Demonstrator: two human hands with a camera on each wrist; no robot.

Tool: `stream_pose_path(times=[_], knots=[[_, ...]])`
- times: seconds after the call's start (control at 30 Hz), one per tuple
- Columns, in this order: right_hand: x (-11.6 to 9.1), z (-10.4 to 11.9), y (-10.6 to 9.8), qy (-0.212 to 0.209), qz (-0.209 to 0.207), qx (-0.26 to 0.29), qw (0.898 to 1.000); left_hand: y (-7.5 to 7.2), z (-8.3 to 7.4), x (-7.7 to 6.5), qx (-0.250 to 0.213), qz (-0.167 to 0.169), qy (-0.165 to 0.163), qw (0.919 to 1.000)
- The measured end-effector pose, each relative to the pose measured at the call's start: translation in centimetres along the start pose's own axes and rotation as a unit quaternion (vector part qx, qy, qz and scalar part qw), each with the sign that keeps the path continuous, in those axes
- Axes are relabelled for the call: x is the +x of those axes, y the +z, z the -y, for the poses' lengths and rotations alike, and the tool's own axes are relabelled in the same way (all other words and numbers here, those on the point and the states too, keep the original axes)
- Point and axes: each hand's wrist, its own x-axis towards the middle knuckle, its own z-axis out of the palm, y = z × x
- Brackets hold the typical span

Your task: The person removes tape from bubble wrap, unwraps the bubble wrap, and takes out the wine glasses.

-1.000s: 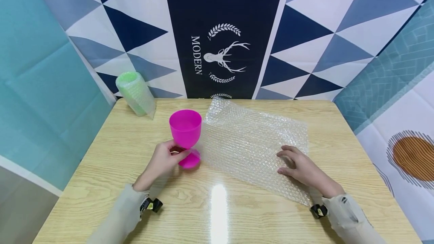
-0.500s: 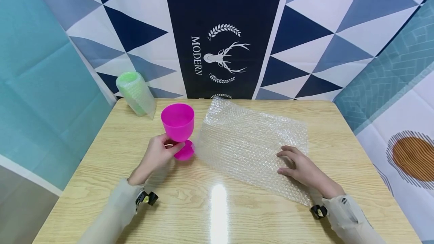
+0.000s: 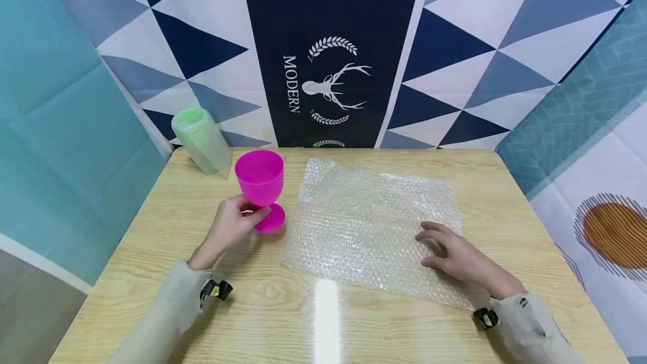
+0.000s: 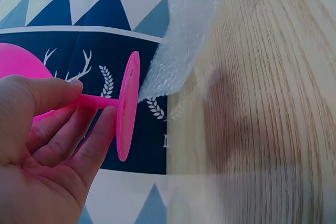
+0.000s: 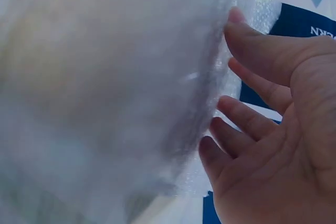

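A bright pink plastic goblet (image 3: pixel 259 177) stands upright left of the table's middle, apparently held just above the wood. My left hand (image 3: pixel 227 229) pinches its stem between thumb and fingers; in the left wrist view the round foot (image 4: pixel 127 108) shows beyond the fingertips. To the goblet's right a sheet of clear bubble wrap (image 3: pixel 364 229) lies spread out. On its right part rests my right hand (image 3: pixel 457 257), fingers loosely bent and spread. The right wrist view shows those fingertips touching the bubble wrap (image 5: pixel 121 77), with nothing gripped.
At the back left corner a green cup-like thing (image 3: pixel 199 139) wrapped in bubble wrap leans against the patterned wall cloth (image 3: pixel 192 49). The wooden table (image 3: pixel 273 319) reaches back to that wall. Cloth hangs at both sides.
My left hand has carried the goblet left and away from me, off the sheet's edge. The bubble wrap's left part has slid toward me and lies flatter. My right hand shifted slightly right.
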Motion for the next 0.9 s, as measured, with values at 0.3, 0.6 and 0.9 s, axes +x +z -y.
stream_pose_path(times=[0.3, 0.6, 0.9], knots=[[1.3, 0.7, -2.1, -0.065, -0.016, -0.051, 0.996, 0.4, 0.0, -0.3, -0.001, -0.004, 0.001, 1.0000], [5.0, 0.7, -3.3, -0.030, -0.029, -0.060, 0.997, 0.5, 0.9, 0.3, 0.002, -0.021, 0.013, 0.9997], [5.7, -0.3, -1.7, 0.014, 0.027, -0.054, 0.998, 0.3, 2.5, 1.1, 0.011, -0.047, -0.007, 0.9988]])
